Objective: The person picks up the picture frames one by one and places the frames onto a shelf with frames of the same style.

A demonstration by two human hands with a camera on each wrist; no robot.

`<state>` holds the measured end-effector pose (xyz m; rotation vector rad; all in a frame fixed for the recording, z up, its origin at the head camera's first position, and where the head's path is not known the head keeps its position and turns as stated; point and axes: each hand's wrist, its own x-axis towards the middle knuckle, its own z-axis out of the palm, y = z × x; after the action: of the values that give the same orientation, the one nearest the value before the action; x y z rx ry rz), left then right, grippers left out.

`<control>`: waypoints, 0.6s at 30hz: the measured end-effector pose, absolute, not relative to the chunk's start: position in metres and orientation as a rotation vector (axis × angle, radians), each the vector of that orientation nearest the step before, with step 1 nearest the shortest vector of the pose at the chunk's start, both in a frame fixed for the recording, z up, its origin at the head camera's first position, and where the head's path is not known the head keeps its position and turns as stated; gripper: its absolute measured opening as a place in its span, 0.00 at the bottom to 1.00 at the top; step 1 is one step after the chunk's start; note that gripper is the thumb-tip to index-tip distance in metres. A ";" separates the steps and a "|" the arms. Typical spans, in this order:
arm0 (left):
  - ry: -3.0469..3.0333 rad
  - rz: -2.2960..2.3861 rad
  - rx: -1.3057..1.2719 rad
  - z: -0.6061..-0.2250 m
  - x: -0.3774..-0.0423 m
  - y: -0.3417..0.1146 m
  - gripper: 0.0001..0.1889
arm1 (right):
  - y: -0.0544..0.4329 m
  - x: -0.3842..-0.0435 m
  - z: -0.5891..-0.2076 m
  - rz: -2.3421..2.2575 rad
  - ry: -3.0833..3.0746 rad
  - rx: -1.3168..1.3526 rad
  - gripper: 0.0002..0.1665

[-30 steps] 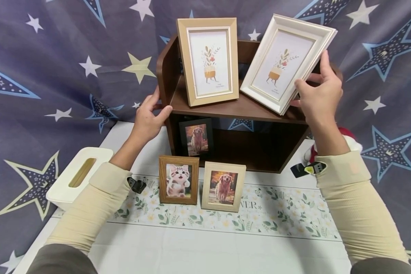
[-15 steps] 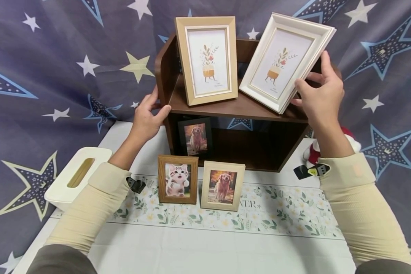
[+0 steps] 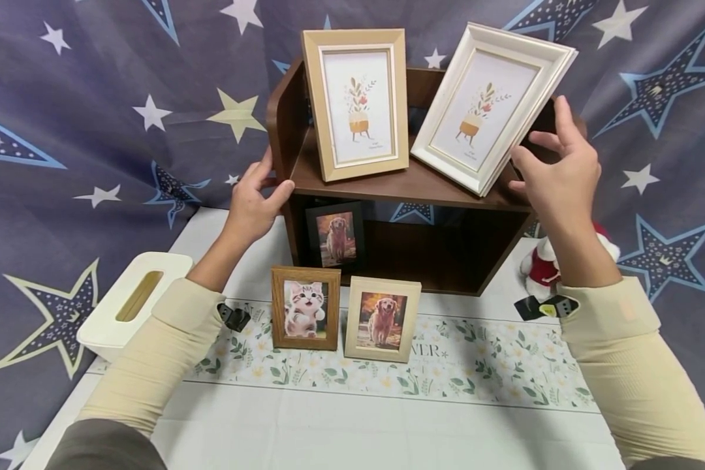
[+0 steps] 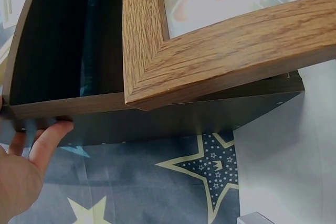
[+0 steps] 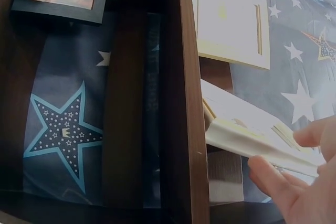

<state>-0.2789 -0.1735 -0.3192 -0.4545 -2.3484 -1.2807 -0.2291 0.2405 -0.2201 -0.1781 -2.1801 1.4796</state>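
On the upper board of a dark brown wooden shelf (image 3: 435, 188) stand two picture frames with plant drawings. The tan picture frame (image 3: 361, 104) is nearly upright. To its right, the white picture frame (image 3: 487, 108) is tilted, its top leaning right. My left hand (image 3: 255, 202) grips the shelf's left side panel, thumb at the front edge; the left wrist view shows this hand (image 4: 26, 177) at the panel too. My right hand (image 3: 564, 163) is beside the white frame's right edge, fingers spread and loosely bent. In the right wrist view, its thumb and fingers are parted around the frame's edge (image 5: 252, 148).
A black dog-picture frame (image 3: 335, 238) stands in the lower compartment. Before the shelf stand a brown kitten frame (image 3: 277, 307) and a pale wood dog frame (image 3: 382, 356). A white tissue box (image 3: 108, 320) is at left, a red-and-white plush toy (image 3: 540, 267) at right.
My right hand has let go of the white frame and drawn back slightly right and down. The frame keeps its tilt. My left hand stays on the side panel.
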 end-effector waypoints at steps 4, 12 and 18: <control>-2.350 -1.269 -0.458 -0.320 -0.279 -0.175 0.37 | 0.243 -0.223 -0.226 1.454 -2.194 -0.158 0.46; -2.338 -1.283 -0.476 -0.319 -0.280 -0.174 0.37 | 0.252 -0.204 -0.240 1.514 -2.176 -0.080 0.47; -2.334 -1.281 -0.478 -0.319 -0.280 -0.174 0.37 | 0.258 -0.195 -0.253 1.597 -2.197 -0.057 0.47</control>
<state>-0.2796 -0.1742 -0.3190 -0.4783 -2.3339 -1.2807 -0.1947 0.2579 -0.2525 -0.0572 -2.1974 1.5969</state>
